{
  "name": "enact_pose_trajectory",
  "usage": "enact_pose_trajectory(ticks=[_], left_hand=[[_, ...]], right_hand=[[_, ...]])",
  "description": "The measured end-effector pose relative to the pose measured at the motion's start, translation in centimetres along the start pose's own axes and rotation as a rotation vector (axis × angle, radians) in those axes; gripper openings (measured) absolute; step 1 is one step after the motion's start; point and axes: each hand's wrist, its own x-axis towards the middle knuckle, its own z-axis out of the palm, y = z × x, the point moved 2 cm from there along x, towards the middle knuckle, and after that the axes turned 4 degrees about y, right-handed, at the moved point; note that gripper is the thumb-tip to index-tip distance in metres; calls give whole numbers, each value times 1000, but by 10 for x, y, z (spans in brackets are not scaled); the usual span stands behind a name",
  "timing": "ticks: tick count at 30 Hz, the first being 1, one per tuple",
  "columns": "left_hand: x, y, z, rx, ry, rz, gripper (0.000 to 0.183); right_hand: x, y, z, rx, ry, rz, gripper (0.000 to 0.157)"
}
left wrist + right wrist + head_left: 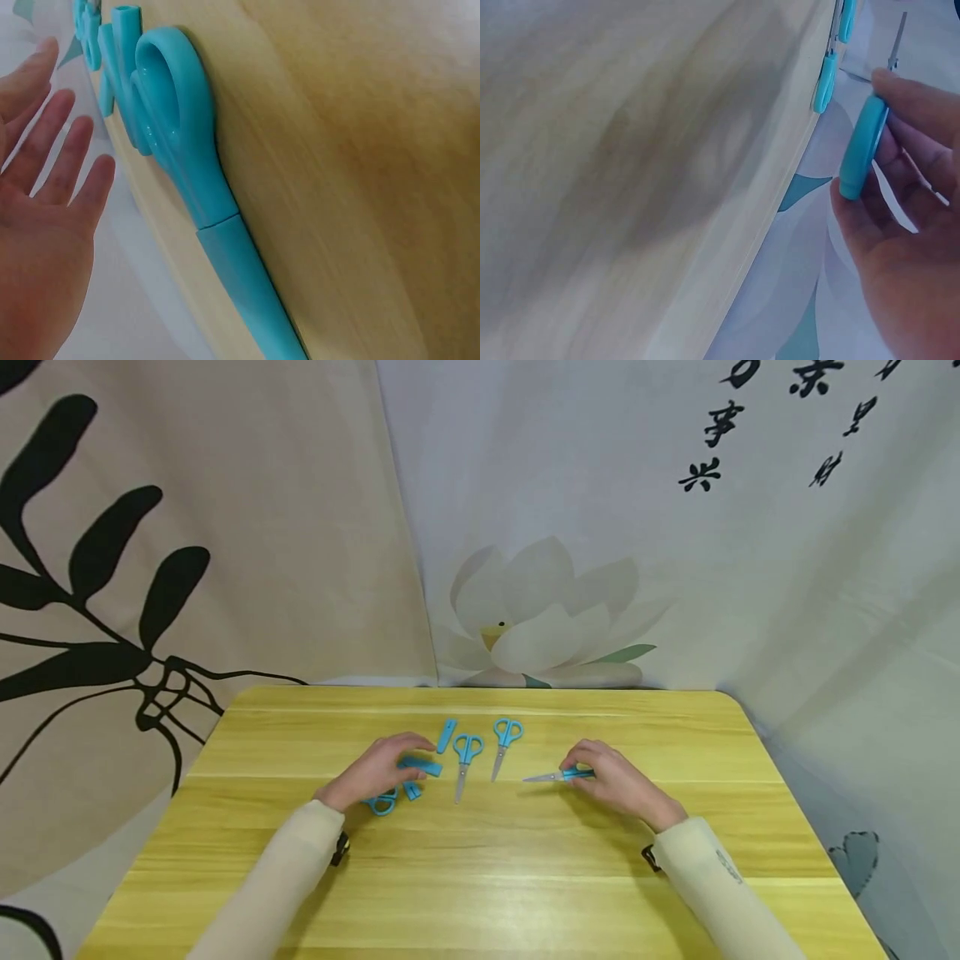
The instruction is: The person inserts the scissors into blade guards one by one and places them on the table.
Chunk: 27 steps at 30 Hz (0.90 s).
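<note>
My right hand (611, 781) grips a pair of blue-handled scissors (577, 773) by the handles, its bare blades pointing left above the table. In the right wrist view the fingers and thumb (915, 105) pinch the blue handle (864, 146). My left hand (378, 768) hovers over the left group with fingers loosely spread, holding nothing. Near its fingertips lie blue blade covers (423, 767). Beneath it, partly hidden in the head view, sits another pair of scissors (382, 803); the left wrist view shows a blue cover (251, 285) on its blades.
Two uncovered scissors, one pair in the middle (467, 756) and one farther back (506, 739), lie between the hands with handles away from me. Another cover (447, 736) lies behind, and a short one (412, 790) in front. A printed curtain (540, 527) hangs behind the wooden table (480, 893).
</note>
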Motion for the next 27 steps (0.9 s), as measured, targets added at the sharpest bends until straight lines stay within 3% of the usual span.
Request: enact_pose_trajectory(ticks=[5,12,20,27], left_hand=[[10,-6,0,-40,-80,-36,44],[21,-12,-1,-60,-160,-71,38],[26,-18,2,-90,-184,-103,29],[30,-21,2,-77,-193,-71,22]], right_hand=[[-5,-1,-1,-11,22,-34,17],[-10,1,-2,-8,3,-3,17],[-9,1,-4,-4,14,-11,18],[-8,3,0,21,17,0,19]])
